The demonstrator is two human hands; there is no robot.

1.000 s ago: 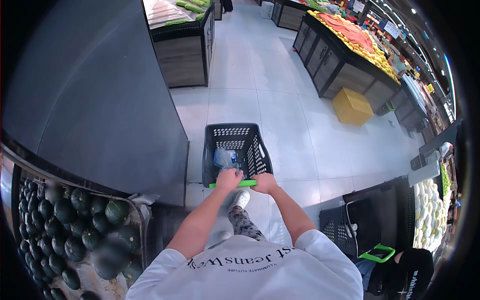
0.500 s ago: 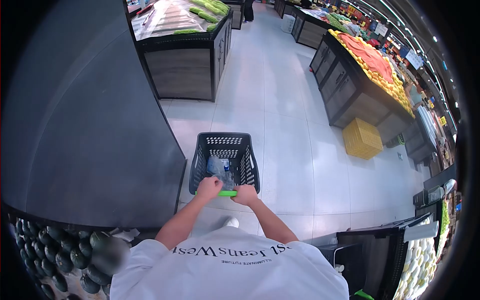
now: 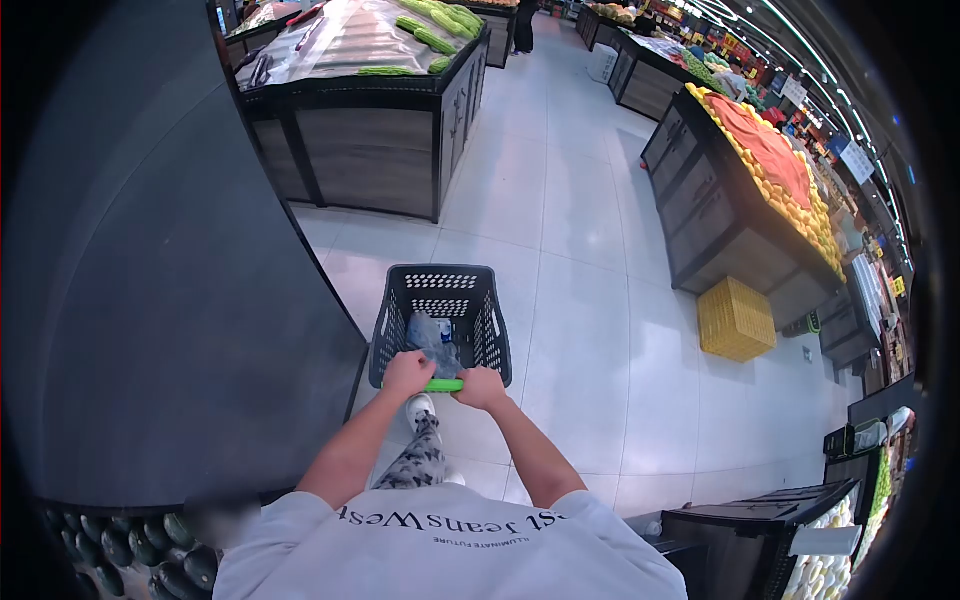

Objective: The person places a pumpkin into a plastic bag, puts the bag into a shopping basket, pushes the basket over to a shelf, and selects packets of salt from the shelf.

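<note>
Both hands grip the green handle [image 3: 443, 385] of a dark grey shopping basket cart [image 3: 441, 283] in front of my body. My left hand [image 3: 408, 373] is closed around the handle's left part, and my right hand [image 3: 482, 387] around its right end. Inside the basket, close to my left hand, lies a crumpled translucent plastic bag [image 3: 428, 338]. A small blue-and-white item [image 3: 445, 329] shows beside the bag, too little of it to name. Some of the basket floor is hidden behind my hands.
A tall dark panel [image 3: 190, 300] runs along the left. Ahead left stands a produce stand [image 3: 370, 150] with green gourds. A fruit stand [image 3: 740, 220] and a yellow crate [image 3: 737, 318] stand right of the tiled aisle [image 3: 580, 330]. Far ahead a person [image 3: 524, 30] stands.
I have moved forward with the basket cart; the stands ahead appear nearer and the dark green gourds at lower left slide back. My leg has stepped into view. Both hands keep their grip.
</note>
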